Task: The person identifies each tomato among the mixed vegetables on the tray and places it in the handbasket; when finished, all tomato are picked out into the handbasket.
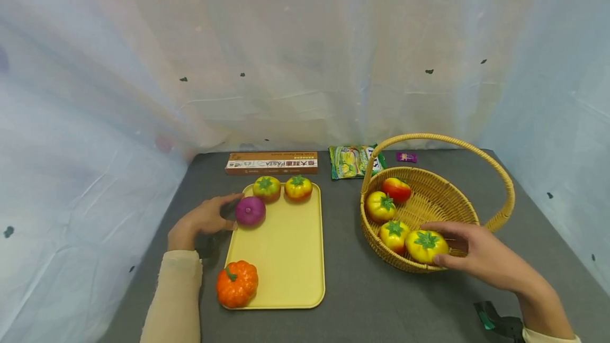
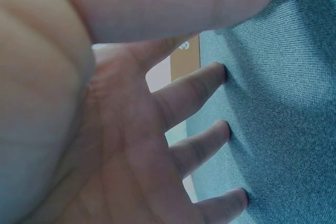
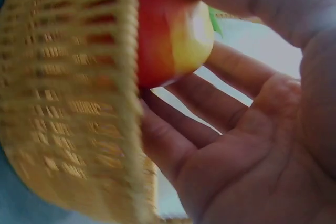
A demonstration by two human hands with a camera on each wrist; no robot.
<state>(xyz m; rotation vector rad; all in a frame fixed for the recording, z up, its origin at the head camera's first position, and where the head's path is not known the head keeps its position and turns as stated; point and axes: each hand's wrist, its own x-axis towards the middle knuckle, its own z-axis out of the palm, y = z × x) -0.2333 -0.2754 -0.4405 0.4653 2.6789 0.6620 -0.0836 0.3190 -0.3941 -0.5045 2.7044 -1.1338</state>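
Note:
My right hand [image 1: 486, 253] reaches into the wicker basket [image 1: 436, 173] and grips a yellow-and-red tomato [image 1: 425, 246] with a green leafy top. In the right wrist view its thumb and fingers [image 3: 231, 61] lie around the tomato [image 3: 181, 35], beside the basket's rim. More tomatoes [image 1: 380, 206] sit in the basket. My left hand [image 1: 205, 218] is at the left edge of the yellow tray [image 1: 290, 247], nearest to a purple onion [image 1: 250, 211]. In the left wrist view its spread fingertips [image 2: 218, 72] touch the grey cloth; no object shows in the palm.
An orange pumpkin [image 1: 237, 283] sits at the tray's near left corner, and two tomatoes [image 1: 298, 188] at its far edge. Behind lie a pasta box [image 1: 271, 163], a green packet [image 1: 350, 162] and a small purple packet [image 1: 406, 158]. The basket's tall handle [image 1: 505, 184] arches over it.

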